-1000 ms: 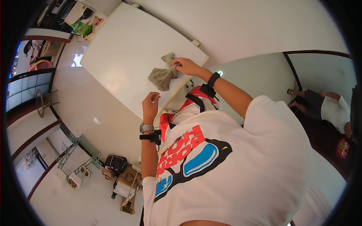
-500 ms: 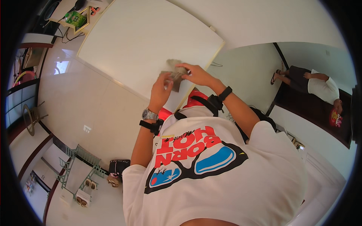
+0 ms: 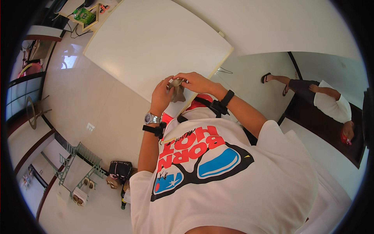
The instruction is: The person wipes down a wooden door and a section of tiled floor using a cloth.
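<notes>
Near the close corner of the white table (image 3: 156, 39), both hands meet at a small grey-brown piece of soft cloth (image 3: 178, 96). My left hand (image 3: 160, 96), with a silver watch at its wrist, grips the cloth's left side between thumb and fingers. From the right, my right hand (image 3: 198, 82) pinches its upper edge, the fingers curled over the top. The cloth is bunched where the fingers hold it, and its lower part hangs loose below them. Its exact kind cannot be made out, and the fingers hide part of it.
At the table's far left lie a green packet (image 3: 83, 15), a gold-edged tray (image 3: 92, 24) and orange-handled scissors (image 3: 104, 8). Another person (image 3: 331, 95) sits on a dark seat at right. A green metal rack (image 3: 83, 156) with shoes stands on the floor at lower left.
The cloth has been lifted and bunched, where before one part lay flatter and another was blurred in motion. My right hand has moved left, closer to my left hand. The seated person's legs have shifted.
</notes>
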Demonstrator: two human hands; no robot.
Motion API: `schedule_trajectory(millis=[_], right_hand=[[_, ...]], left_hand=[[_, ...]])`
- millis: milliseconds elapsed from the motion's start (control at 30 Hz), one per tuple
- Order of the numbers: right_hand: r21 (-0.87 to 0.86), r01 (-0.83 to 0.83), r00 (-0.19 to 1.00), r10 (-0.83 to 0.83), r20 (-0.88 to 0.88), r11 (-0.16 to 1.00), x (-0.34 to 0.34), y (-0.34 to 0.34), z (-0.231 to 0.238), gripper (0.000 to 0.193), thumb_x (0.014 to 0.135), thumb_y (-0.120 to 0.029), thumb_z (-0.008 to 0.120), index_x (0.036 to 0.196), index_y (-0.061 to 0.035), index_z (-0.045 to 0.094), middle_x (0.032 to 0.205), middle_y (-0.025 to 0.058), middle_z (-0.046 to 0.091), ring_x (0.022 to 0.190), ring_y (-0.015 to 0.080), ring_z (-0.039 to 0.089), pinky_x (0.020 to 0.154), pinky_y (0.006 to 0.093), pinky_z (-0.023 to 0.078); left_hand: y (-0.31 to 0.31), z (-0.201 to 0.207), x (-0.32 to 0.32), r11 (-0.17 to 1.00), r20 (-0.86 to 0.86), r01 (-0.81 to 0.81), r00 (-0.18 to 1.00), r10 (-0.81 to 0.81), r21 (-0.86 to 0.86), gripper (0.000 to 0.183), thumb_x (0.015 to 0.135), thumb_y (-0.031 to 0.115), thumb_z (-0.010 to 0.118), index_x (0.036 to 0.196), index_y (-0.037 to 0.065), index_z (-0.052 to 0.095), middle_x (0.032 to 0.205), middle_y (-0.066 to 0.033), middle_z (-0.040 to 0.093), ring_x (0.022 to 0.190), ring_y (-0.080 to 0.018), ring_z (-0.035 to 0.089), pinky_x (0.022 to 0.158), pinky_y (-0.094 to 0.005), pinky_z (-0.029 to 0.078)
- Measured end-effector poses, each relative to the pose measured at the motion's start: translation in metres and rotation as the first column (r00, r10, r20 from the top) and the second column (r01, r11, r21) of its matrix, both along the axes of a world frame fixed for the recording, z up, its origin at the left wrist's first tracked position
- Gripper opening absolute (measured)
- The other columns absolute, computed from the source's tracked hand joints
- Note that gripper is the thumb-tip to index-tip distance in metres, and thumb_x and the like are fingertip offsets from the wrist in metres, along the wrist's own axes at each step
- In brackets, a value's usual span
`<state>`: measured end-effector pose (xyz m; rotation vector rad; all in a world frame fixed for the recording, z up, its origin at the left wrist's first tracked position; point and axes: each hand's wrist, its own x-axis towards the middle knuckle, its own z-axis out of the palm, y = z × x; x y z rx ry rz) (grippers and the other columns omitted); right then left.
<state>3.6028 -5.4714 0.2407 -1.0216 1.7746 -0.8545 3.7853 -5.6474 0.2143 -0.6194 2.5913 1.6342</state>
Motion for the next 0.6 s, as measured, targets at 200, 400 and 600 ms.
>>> schedule_trajectory(millis=[200, 400, 600], right_hand=[[0.056, 0.057, 0.996, -0.053, -0.075, 0.997, 0.021, 0.018, -0.020, 0.023, 0.112, -0.023, 0.077, 0.124, -0.0035, 0.079, 0.094, 0.0112, 0.083, 0.085, 0.0244, 0.077, 0.082, 0.0400, 0.061], [0.041, 0.028, 0.997, -0.025, -0.078, 0.999, 0.045, 0.023, -0.002, 0.031, 0.110, -0.037, 0.080, 0.111, -0.0059, 0.082, 0.086, 0.0112, 0.080, 0.077, 0.0245, 0.072, 0.075, 0.0405, 0.057], [-0.208, 0.065, 0.966, -0.114, -0.233, 0.976, 0.019, 0.001, 0.061, 0.029, 0.111, -0.032, 0.081, 0.110, -0.0032, 0.081, 0.092, 0.0086, 0.078, 0.080, 0.0204, 0.069, 0.076, 0.0379, 0.056]], left_hand=[[0.029, -0.018, 0.060, 0.993, 0.029, -0.097, 0.995, 0.099, -0.067, 0.028, 0.111, 0.019, 0.076, 0.132, 0.001, 0.078, 0.120, -0.0167, 0.080, 0.099, -0.0348, 0.077, 0.089, -0.0471, 0.062], [0.044, -0.011, 0.105, 0.973, -0.045, -0.201, 0.979, 0.197, -0.116, 0.024, 0.112, 0.022, 0.078, 0.122, 0.001, 0.079, 0.102, -0.0158, 0.080, 0.089, -0.0341, 0.074, 0.083, -0.0458, 0.060], [0.022, 0.060, 0.081, 0.951, -0.106, -0.307, 0.946, 0.307, 0.013, 0.023, 0.114, 0.023, 0.080, 0.113, -0.001, 0.080, 0.085, -0.0061, 0.075, 0.072, -0.0125, 0.061, 0.068, -0.0336, 0.052]])
